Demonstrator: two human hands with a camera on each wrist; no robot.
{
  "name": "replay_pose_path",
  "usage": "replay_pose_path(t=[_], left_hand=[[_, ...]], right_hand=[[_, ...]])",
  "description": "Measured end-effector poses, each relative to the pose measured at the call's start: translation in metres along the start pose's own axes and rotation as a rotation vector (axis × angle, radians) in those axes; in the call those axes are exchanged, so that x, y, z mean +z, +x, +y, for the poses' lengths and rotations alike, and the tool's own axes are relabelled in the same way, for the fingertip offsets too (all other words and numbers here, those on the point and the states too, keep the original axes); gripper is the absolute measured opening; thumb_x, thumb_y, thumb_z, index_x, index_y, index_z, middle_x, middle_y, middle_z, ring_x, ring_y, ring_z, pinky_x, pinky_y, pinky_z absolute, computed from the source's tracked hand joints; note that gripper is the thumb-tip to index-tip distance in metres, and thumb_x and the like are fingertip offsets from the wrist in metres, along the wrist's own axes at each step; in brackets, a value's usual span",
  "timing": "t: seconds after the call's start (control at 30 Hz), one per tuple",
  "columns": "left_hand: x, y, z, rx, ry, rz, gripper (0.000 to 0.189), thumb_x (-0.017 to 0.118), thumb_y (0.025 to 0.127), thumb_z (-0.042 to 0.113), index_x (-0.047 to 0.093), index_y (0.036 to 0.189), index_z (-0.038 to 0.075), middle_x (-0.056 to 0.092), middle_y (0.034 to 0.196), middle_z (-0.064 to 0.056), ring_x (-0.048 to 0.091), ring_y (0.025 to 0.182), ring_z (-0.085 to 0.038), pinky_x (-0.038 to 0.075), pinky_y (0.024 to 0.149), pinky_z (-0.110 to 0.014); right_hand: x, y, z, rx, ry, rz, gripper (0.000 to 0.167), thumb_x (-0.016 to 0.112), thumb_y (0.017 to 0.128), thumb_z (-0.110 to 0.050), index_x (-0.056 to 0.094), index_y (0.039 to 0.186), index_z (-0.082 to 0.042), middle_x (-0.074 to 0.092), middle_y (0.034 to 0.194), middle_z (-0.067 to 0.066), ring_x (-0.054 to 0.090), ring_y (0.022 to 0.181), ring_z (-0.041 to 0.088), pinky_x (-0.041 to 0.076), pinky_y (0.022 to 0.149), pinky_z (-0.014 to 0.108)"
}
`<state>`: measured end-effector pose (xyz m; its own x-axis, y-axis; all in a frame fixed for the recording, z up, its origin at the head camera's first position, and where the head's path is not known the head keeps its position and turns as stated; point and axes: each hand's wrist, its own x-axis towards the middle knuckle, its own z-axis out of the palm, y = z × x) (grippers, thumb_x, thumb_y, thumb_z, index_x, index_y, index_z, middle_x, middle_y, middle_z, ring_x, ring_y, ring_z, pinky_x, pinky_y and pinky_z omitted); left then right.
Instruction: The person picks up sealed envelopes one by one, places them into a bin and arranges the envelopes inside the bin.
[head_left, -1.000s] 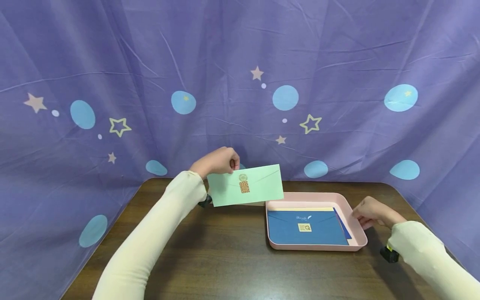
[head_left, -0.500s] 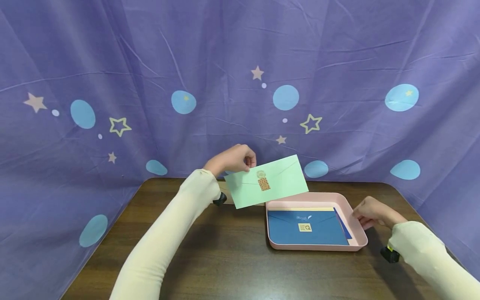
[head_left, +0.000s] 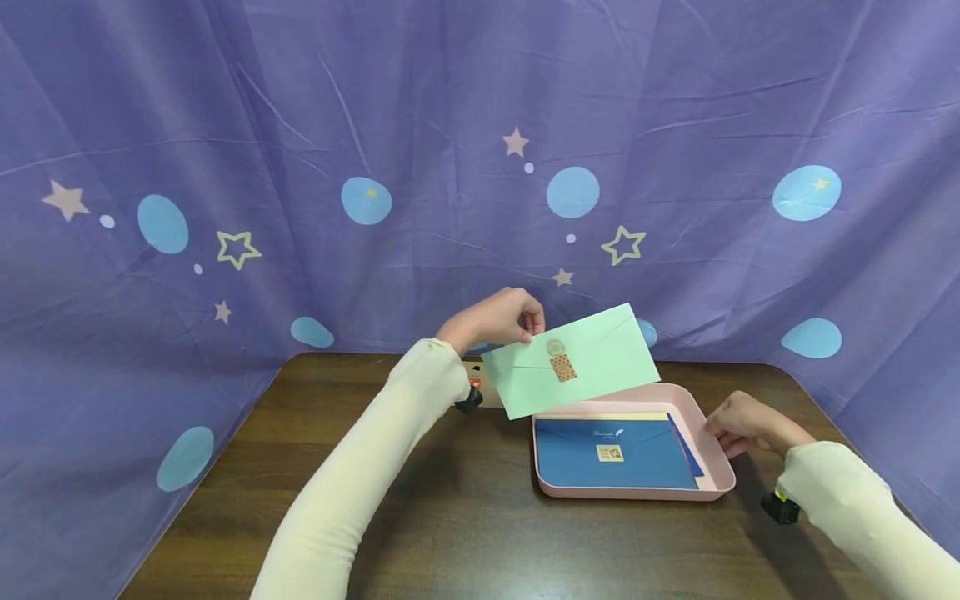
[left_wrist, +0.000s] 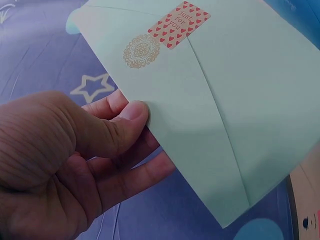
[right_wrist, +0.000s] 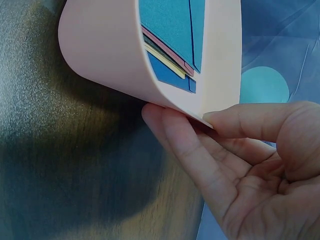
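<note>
A light green envelope (head_left: 592, 362) hangs tilted in the air, its right end over the back left of a pink tray (head_left: 637, 495). My left hand (head_left: 498, 317) pinches the envelope's top edge between thumb and fingers. In the left wrist view the envelope (left_wrist: 200, 105) carries a heart-patterned sticker and a gold round ornament. Inside the tray lies a blue envelope (head_left: 645, 467) on top of several others, whose edges show in the right wrist view. My right hand (head_left: 753, 425) grips the tray's right rim, thumb (right_wrist: 245, 121) on the inner side and fingers beneath.
Behind the left wrist, a beige printed piece (head_left: 489, 393) lies on the table, mostly hidden by the green envelope. The brown wooden table (head_left: 480, 533) ends at a purple curtain (head_left: 450, 167) with stars and blue dots.
My left hand has carried the green envelope to the right, toward the tray, and its right end has tipped upward. The right hand and the tray have stayed in place.
</note>
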<state>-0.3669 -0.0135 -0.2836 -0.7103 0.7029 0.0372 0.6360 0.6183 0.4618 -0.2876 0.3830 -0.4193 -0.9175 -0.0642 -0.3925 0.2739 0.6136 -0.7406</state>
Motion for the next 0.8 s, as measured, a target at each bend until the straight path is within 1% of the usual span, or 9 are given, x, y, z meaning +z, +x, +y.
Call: replay_pose_path(t=[0.17, 0.33, 0.57, 0.8], left_hand=[[0.005, 0.004, 0.008, 0.009, -0.013, -0.015, 0.009, 0.070, 0.093, -0.001, 0.070, 0.091, 0.007, 0.069, 0.090, -0.006, 0.064, 0.085, -0.017, 0.052, 0.076, -0.026], [0.010, 0.011, 0.015, 0.045, -0.012, -0.014, 0.008, 0.069, 0.094, -0.001, 0.071, 0.091, 0.007, 0.069, 0.091, -0.006, 0.064, 0.085, -0.017, 0.052, 0.076, -0.026], [0.018, 0.019, 0.023, 0.075, -0.019, -0.018, 0.009, 0.069, 0.094, -0.001, 0.071, 0.090, 0.007, 0.069, 0.090, -0.006, 0.063, 0.083, -0.016, 0.051, 0.073, -0.023], [0.026, 0.027, 0.030, 0.095, -0.025, -0.033, 0.007, 0.071, 0.092, -0.002, 0.071, 0.089, 0.005, 0.070, 0.088, -0.007, 0.063, 0.082, -0.016, 0.050, 0.073, -0.022]], right_hand=[[0.000, 0.001, 0.000, 0.002, 0.005, -0.004, 0.033, 0.058, 0.089, 0.002, 0.057, 0.109, 0.028, 0.068, 0.075, 0.010, 0.069, 0.070, 0.019, 0.062, 0.066, 0.039], [-0.001, 0.002, 0.000, 0.006, -0.008, 0.001, 0.033, 0.057, 0.090, 0.002, 0.057, 0.110, 0.029, 0.069, 0.075, 0.010, 0.069, 0.071, 0.019, 0.063, 0.066, 0.039], [-0.001, 0.000, 0.000, -0.001, -0.010, -0.002, 0.035, 0.057, 0.090, 0.001, 0.057, 0.111, 0.029, 0.069, 0.074, 0.010, 0.068, 0.069, 0.018, 0.062, 0.066, 0.038], [-0.004, 0.002, -0.001, 0.000, -0.028, -0.011, 0.038, 0.057, 0.091, 0.001, 0.054, 0.114, 0.031, 0.071, 0.080, 0.013, 0.069, 0.073, 0.020, 0.062, 0.067, 0.039]])
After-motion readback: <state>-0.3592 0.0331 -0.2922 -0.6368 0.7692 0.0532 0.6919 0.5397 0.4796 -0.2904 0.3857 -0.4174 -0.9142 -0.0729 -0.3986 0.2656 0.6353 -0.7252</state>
